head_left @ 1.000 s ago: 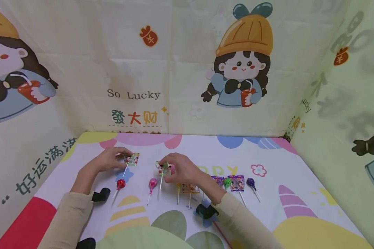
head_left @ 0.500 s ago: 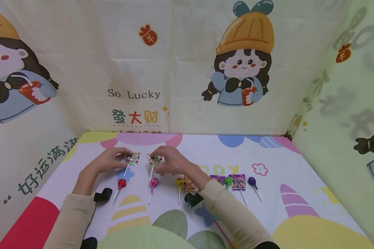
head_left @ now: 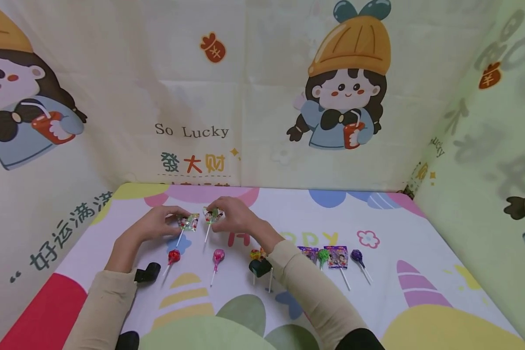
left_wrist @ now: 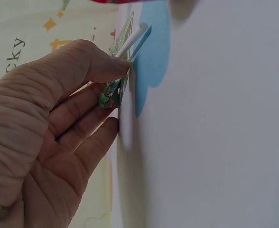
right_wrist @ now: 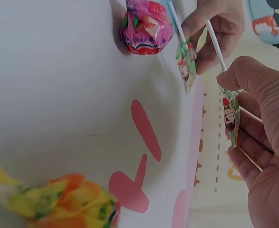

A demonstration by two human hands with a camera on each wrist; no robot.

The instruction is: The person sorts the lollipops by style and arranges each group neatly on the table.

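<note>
My left hand (head_left: 157, 224) is at the left of the table, pinching a flat lollipop in a clear and green printed wrapper (head_left: 193, 222). Its thumb lies on the wrapper by the white stick in the left wrist view, with the fingers behind. A matching flat lollipop (right_wrist: 229, 114) is pinched between the thumb and fingers of my right hand (head_left: 237, 217). The two wrappers stand side by side with a small gap, both sticks pointing toward me. Nearer to me lie a red round lollipop (head_left: 173, 256) and a pink round lollipop (head_left: 218, 255).
A yellow-orange lollipop (right_wrist: 77, 199) lies under my right forearm, partly hidden by the black wrist camera (head_left: 260, 267). Further right are purple flat lollipops (head_left: 338, 256), a green round one (head_left: 323, 255) and a dark purple one (head_left: 357, 255). A printed cloth wall (head_left: 262, 97) borders the table's back.
My right hand has carried its flat lollipop leftward and farther back, next to the one in my left hand. The left hand has hardly moved.
</note>
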